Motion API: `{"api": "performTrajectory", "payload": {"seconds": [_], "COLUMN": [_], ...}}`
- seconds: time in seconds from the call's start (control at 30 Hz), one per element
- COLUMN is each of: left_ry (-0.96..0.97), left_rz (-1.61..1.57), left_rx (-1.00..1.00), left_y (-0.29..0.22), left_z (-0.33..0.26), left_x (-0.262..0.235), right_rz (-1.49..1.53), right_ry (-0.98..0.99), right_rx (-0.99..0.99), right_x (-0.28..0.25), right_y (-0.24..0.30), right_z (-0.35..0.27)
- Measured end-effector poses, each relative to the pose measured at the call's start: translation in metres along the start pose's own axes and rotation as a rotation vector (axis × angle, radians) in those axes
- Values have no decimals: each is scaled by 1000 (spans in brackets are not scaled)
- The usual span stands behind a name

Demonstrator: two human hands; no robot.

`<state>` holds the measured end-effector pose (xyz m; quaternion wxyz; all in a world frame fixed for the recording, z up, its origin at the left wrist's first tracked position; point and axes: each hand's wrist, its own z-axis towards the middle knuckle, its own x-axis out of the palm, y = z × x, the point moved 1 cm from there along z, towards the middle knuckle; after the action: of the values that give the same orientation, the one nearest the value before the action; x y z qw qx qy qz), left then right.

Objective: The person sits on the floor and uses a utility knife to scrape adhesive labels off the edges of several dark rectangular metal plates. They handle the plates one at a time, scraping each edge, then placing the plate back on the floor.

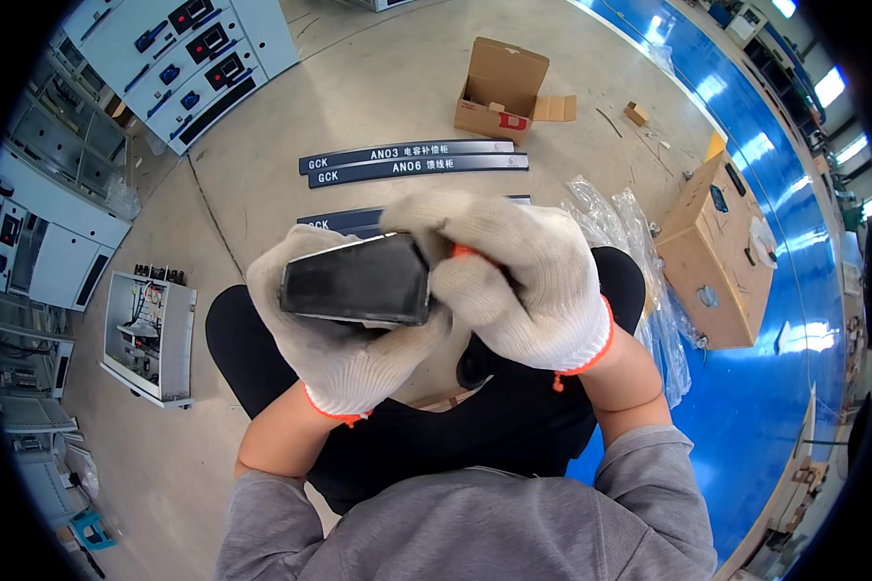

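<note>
Black block [357, 281] held at chest height over the lap, long axis running left–right, its flat dark face tilted up toward the camera. Left hand [334, 339] cradles it from below and from the left end, gloved fingers wrapped up around that end — clamped on the block. Right hand [518, 276] closes over the right end from above, fingers curled; a sliver of orange shows in its grip, too hidden to identify. Both wrists bent inward, forearms rising from the lower edge. Grey strips [412, 160] lie on the floor beyond

Gloved right hand [518, 281] hides the orange tool [463, 253].
</note>
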<state>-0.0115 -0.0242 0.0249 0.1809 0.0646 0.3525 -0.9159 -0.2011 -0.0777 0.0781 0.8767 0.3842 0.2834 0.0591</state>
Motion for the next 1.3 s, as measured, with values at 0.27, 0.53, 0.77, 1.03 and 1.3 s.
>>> {"api": "performTrajectory", "payload": {"seconds": [0.27,0.53,0.77,1.03,1.3], "left_ry": [-64,-167,-128,-28,-5], "left_rz": [-24,-62,-15,22,52], "left_rx": [-99,-100,-40,-19,42], "left_y": [-7,3,0,-5,-8], "left_z": [-1,0,7,3,2], "left_x": [4,8,7,-4,-2], "right_rz": [240,264,190,87,10], "right_ry": [-162,43,35,42,37], "right_rx": [202,158,88,-47,-47], "right_x": [-4,-13,0,11,10], "right_y": [-11,-1,-2,-6,-6], "right_z": [3,-2,-3,3,2]}}
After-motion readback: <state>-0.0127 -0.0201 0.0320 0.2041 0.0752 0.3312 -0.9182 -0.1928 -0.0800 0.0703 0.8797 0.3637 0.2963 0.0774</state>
